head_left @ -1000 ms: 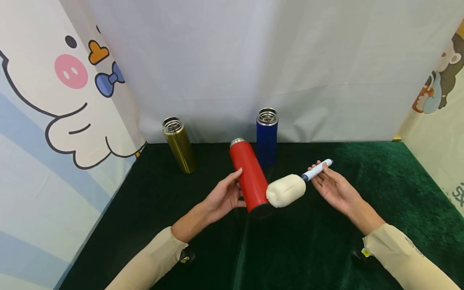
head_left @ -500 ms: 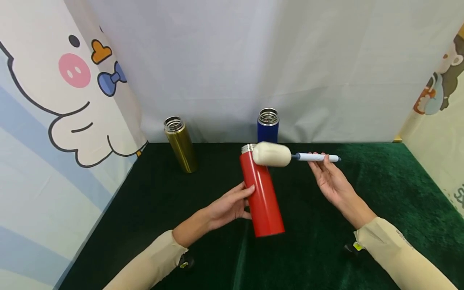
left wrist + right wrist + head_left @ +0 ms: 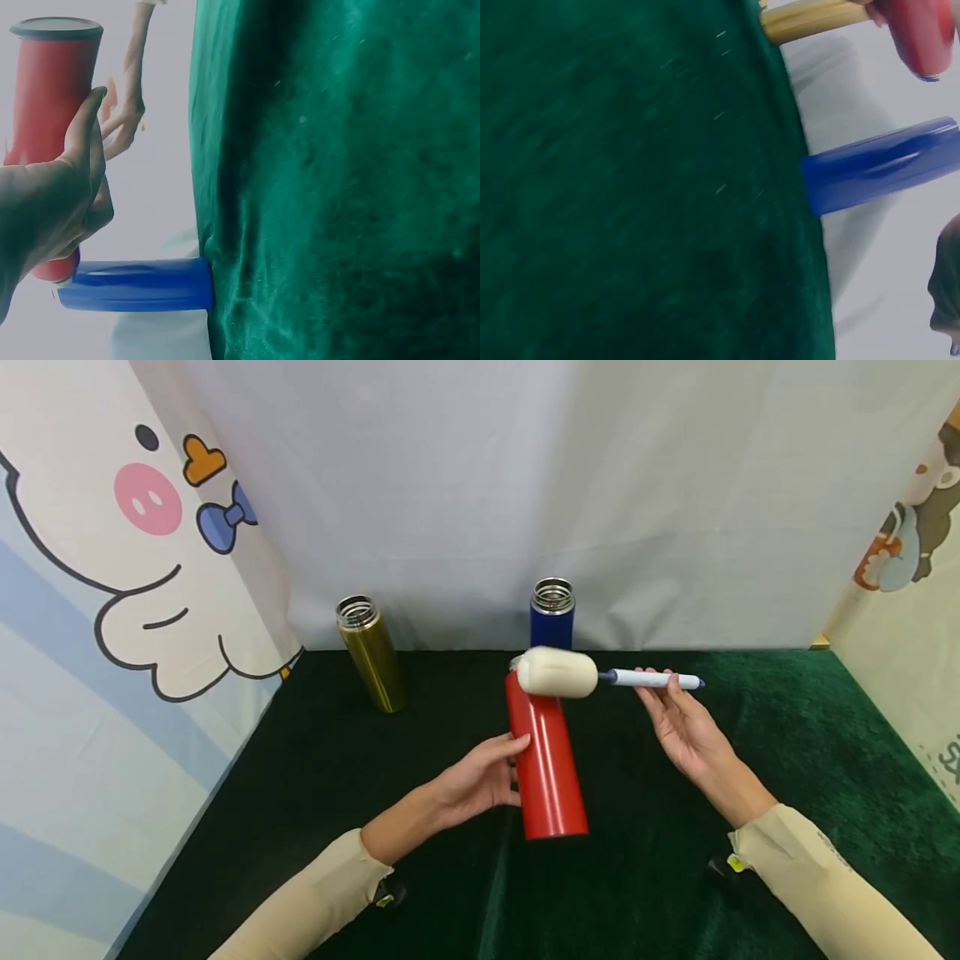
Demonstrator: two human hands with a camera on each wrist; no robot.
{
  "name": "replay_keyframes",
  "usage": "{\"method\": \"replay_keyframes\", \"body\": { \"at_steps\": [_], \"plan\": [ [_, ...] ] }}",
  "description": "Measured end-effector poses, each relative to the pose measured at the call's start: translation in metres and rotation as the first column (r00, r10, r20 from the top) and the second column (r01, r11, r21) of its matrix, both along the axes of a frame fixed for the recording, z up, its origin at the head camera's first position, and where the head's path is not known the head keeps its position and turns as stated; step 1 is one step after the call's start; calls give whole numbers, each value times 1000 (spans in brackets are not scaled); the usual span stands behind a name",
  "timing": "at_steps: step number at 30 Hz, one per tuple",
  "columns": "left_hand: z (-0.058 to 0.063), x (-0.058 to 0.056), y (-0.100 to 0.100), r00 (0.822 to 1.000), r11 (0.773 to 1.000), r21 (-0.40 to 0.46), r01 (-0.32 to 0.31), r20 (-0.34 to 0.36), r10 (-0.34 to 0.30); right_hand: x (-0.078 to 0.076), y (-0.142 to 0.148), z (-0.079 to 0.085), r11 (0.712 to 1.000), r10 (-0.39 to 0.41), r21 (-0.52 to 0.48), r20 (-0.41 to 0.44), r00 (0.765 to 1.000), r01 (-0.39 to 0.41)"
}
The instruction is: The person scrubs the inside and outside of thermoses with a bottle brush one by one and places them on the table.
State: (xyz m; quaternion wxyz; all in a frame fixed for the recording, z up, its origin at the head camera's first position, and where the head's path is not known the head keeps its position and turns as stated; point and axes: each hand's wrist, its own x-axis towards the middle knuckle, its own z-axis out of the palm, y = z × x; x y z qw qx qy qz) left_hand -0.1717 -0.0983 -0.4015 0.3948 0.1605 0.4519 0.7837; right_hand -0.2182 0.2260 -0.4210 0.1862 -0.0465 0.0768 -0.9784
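My left hand (image 3: 483,777) grips a red thermos bottle (image 3: 551,768) around its middle, thumb across the side facing me. The bottle is held over the table, its open end leaning up and left. A bottle brush with a cream sponge head (image 3: 558,672) is pinched by its pale handle (image 3: 648,677) in my right hand (image 3: 686,727). Lying crosswise, the sponge overlaps the bottle's upper end in the head view and partly hides its metal neck. In the left wrist view the bottle's dark base (image 3: 56,28) shows. Only part of my right hand (image 3: 946,289) appears in the right wrist view.
Behind the red bottle stands a blue bottle (image 3: 552,627), uncapped, partly covered by the sponge. A gold bottle (image 3: 372,660), also uncapped, stands at the back left. Dark green cloth (image 3: 787,752) covers the table, with a white curtain (image 3: 420,485) behind.
The sponge has moved from the red bottle's lower end up to its neck, the brush swinging nearly level. The bottle has tipped more upright, its base turning out of sight. The last half second shows little movement.
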Motion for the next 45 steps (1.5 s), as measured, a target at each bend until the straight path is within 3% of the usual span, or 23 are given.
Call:
{"method": "replay_keyframes", "body": {
  "at_steps": [4, 9, 13, 17, 21, 24, 27, 32, 35, 39, 42, 45],
  "plan": [
    [0, 4, -3, 1000, 1000, -23, -17, -14, 16, -1, -3, 4, 999, -27, -25, 8, 1000, 27],
    [3, 0, -14, 994, 993, -27, -111, -26, 110, 7, 7, -5, 990, 87, 118, -69, 994, -78],
    [5, -6, -17, 987, 987, -28, -160, -20, 159, 13, 14, -13, 977, 122, 186, -85, 989, -105],
    [5, -5, -11, 992, 989, -79, -127, -26, 125, 11, 13, -11, 983, 108, 157, -54, 993, -99],
    [4, 1, -3, 997, 991, -114, -70, -35, 66, 0, 5, 4, 998, 54, 42, -42, 998, -52],
    [3, 6, -1, 997, 992, -111, -65, -37, 61, -4, 4, 14, 999, 33, -10, -54, 998, -33],
    [1, 6, -5, 994, 991, -78, -105, -6, 105, 0, 7, 11, 995, 98, 45, -80, 992, -94],
    [1, -3, -14, 981, 982, -1, -189, 48, 189, 6, 12, -7, 955, 235, 222, -156, 959, -198],
    [3, -5, -16, 982, 983, 6, -182, 45, 181, 2, 9, -7, 962, 200, 210, -118, 973, -172],
    [2, -1, -15, 993, 993, -17, -116, 30, 116, -5, 1, 5, 992, 99, 78, -36, 994, -96],
    [0, 4, -12, 997, 997, -43, -71, 5, 71, -6, -3, 13, 998, 60, -3, -58, 997, -60],
    [0, 6, -13, 998, 997, -47, -60, -12, 60, -5, -2, 15, 998, 58, -15, -84, 995, -59]
  ]
}}
